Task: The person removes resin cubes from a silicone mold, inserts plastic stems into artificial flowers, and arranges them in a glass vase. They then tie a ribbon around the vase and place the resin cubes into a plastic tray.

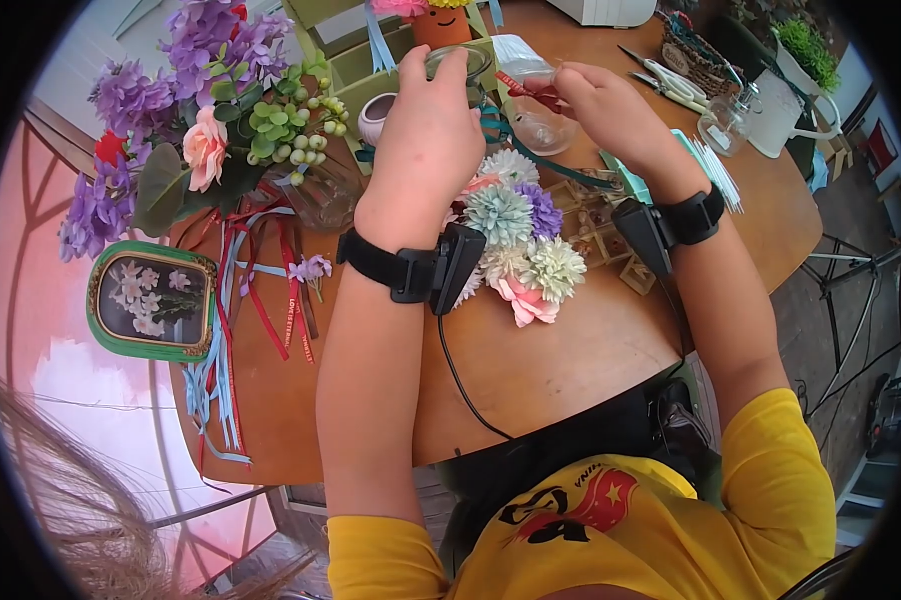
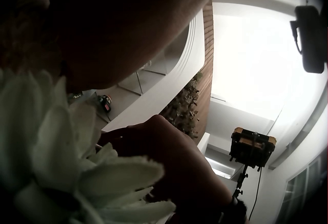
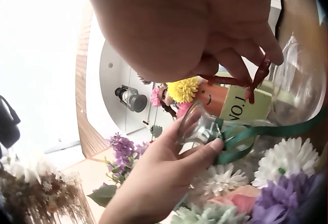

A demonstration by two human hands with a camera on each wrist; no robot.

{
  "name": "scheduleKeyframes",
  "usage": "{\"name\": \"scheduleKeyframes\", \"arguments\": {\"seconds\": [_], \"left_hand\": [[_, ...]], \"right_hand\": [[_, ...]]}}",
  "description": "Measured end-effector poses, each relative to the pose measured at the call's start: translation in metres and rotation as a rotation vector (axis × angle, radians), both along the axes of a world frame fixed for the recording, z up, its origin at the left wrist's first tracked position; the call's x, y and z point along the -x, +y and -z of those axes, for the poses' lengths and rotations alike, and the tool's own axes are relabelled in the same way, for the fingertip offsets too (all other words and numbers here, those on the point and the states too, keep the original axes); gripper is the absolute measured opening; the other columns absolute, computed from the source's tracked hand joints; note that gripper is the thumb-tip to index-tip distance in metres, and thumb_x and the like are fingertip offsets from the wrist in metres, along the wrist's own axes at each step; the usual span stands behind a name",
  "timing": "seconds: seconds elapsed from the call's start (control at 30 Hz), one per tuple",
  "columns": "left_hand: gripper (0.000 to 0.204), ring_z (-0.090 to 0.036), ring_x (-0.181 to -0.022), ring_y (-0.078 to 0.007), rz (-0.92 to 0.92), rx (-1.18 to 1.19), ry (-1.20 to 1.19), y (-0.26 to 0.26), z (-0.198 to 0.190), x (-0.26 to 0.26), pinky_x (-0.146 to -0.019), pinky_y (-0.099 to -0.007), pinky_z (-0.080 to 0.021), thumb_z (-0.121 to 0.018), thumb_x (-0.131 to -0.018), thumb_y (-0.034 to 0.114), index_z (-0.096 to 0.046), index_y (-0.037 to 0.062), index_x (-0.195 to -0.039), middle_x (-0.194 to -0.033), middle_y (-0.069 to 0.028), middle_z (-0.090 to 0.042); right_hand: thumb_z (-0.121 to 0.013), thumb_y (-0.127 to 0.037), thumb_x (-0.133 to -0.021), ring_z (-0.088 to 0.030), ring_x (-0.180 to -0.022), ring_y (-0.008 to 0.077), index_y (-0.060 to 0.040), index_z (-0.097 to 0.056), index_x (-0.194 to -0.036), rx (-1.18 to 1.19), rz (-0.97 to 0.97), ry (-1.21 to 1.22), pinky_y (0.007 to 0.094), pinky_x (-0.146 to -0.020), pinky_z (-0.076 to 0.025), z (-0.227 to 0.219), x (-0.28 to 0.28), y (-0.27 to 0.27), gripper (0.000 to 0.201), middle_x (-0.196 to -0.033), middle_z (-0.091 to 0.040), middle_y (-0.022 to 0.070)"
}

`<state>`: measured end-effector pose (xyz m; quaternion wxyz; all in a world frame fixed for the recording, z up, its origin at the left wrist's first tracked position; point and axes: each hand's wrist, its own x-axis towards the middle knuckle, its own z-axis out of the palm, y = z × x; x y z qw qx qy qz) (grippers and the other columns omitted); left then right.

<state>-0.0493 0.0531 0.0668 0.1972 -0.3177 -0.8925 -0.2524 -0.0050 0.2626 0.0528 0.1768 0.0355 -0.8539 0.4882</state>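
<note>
My left hand (image 1: 426, 150) grips the neck of a clear glass vase (image 3: 193, 125), whose round rim shows past the fingers in the head view. A green ribbon (image 3: 277, 130) goes round the vase neck by the left thumb, and its long tail trails off to the right. Across from it, my right hand (image 1: 616, 115) pinches a red ribbon (image 3: 261, 73) with printed lettering between fingers and thumb. Below both hands lies a bunch of artificial flowers (image 1: 516, 225) in white, blue, purple and pink. The left wrist view is dark, with pale petals (image 2: 61, 147) close to the camera.
Purple flowers (image 1: 136, 90) in a glass vase stand at the left, above loose ribbons (image 1: 226, 370) and a green picture frame (image 1: 151, 300). A green wooden box (image 1: 356, 70) is behind the left hand. Scissors (image 1: 671, 85) and white sticks (image 1: 716, 175) lie at the right.
</note>
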Motion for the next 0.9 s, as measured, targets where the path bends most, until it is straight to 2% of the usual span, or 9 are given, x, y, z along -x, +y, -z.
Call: {"name": "scheduleKeyframes", "arguments": {"seconds": [0.07, 0.17, 0.27, 0.47, 0.57, 0.67, 0.77, 0.87, 0.9], "left_hand": [[0.060, -0.061, -0.123, -0.0428, -0.004, 0.001, -0.016, 0.000, 0.000, 0.000, -0.102, -0.0467, -0.053, -0.071, -0.091, 0.012, -0.049, 0.0081, -0.147, -0.154, -0.0223, -0.042], [0.060, -0.060, -0.124, -0.0434, 0.000, -0.002, -0.013, 0.000, 0.000, 0.000, -0.102, -0.0469, -0.053, -0.071, -0.091, 0.012, -0.049, 0.0078, -0.147, -0.154, -0.0231, -0.042], [0.060, -0.059, -0.126, -0.0442, -0.008, -0.002, 0.009, 0.002, 0.001, 0.000, -0.103, -0.0476, -0.052, -0.072, -0.091, 0.012, -0.049, 0.0073, -0.146, -0.153, -0.0238, -0.043], [0.053, -0.057, -0.128, -0.0418, -0.055, -0.007, 0.413, 0.008, 0.003, -0.004, -0.107, -0.0461, -0.049, -0.072, -0.090, 0.012, -0.054, 0.0066, -0.140, -0.148, -0.0218, -0.050], [0.034, -0.052, -0.129, -0.0435, 0.051, -0.104, 0.507, 0.010, -0.014, -0.018, -0.110, -0.0491, -0.042, -0.066, -0.085, 0.004, -0.067, 0.0026, -0.119, -0.127, -0.0216, -0.061], [0.039, -0.045, -0.138, -0.0392, 0.128, -0.072, 0.475, 0.017, -0.003, -0.014, -0.118, -0.0487, -0.034, -0.072, -0.086, 0.008, -0.063, 0.0049, -0.124, -0.135, -0.0171, -0.060], [0.034, -0.037, -0.142, -0.0466, 0.188, 0.000, 0.304, 0.016, -0.016, -0.021, -0.120, -0.0568, -0.025, -0.065, -0.089, 0.004, -0.067, 0.0033, -0.123, -0.139, -0.0213, -0.054], [0.035, -0.035, -0.142, -0.0468, 0.286, -0.033, 0.217, 0.012, -0.020, -0.019, -0.121, -0.0607, -0.019, -0.065, -0.091, 0.006, -0.066, 0.0034, -0.126, -0.137, -0.0216, -0.055], [0.032, -0.041, -0.138, -0.0431, 0.303, -0.033, 0.327, 0.010, -0.021, -0.018, -0.118, -0.0571, -0.024, -0.064, -0.093, 0.006, -0.065, 0.0028, -0.124, -0.133, -0.0200, -0.057]], "right_hand": [[-0.041, -0.021, -0.105, -0.063, -0.113, 0.0156, 0.0049, -0.064, -0.119, 0.215, -0.043, -0.199, 0.0315, -0.102, -0.048, -0.013, -0.009, -0.001, 0.037, -0.132, -0.069, 0.0086], [-0.042, -0.021, -0.105, -0.063, -0.116, 0.0152, 0.0043, -0.065, -0.118, 0.429, -0.048, -0.178, 0.0320, -0.103, -0.047, -0.014, -0.008, 0.004, 0.037, -0.134, -0.068, 0.0091], [-0.042, -0.021, -0.105, -0.063, -0.117, 0.0154, 0.0034, -0.065, -0.120, 0.372, -0.060, -0.201, 0.0319, -0.105, -0.046, -0.013, -0.005, 0.007, 0.037, -0.135, -0.068, 0.0105], [-0.043, -0.023, -0.107, -0.064, -0.118, 0.0177, 0.0042, -0.068, -0.122, 0.349, -0.110, 0.047, 0.0335, -0.107, -0.045, -0.008, -0.007, 0.001, 0.039, -0.130, -0.069, 0.0110], [-0.044, -0.024, -0.107, -0.064, -0.113, 0.0182, 0.0039, -0.069, -0.122, 0.267, -0.119, 0.057, 0.0330, -0.105, -0.047, -0.017, -0.013, 0.000, 0.040, -0.125, -0.070, 0.0106], [-0.044, -0.023, -0.108, -0.064, -0.109, 0.0184, 0.0036, -0.068, -0.119, 0.173, -0.085, 0.143, 0.0322, -0.101, -0.048, -0.015, -0.012, 0.004, 0.038, -0.120, -0.070, 0.0097], [-0.041, -0.022, -0.109, -0.062, -0.103, 0.0179, 0.0024, -0.067, -0.113, 0.478, -0.198, 0.214, 0.0315, -0.096, -0.048, -0.007, -0.004, 0.013, 0.035, -0.112, -0.068, 0.0081], [-0.039, -0.021, -0.110, -0.060, -0.100, 0.0178, 0.0014, -0.064, -0.108, 0.542, -0.273, 0.218, 0.0321, -0.094, -0.047, -0.012, -0.010, 0.017, 0.033, -0.107, -0.065, 0.0073], [-0.040, -0.021, -0.109, -0.060, -0.099, 0.0178, 0.0010, -0.063, -0.108, 0.583, -0.292, 0.219, 0.0326, -0.094, -0.047, -0.012, -0.011, 0.017, 0.032, -0.108, -0.065, 0.0073]]}}
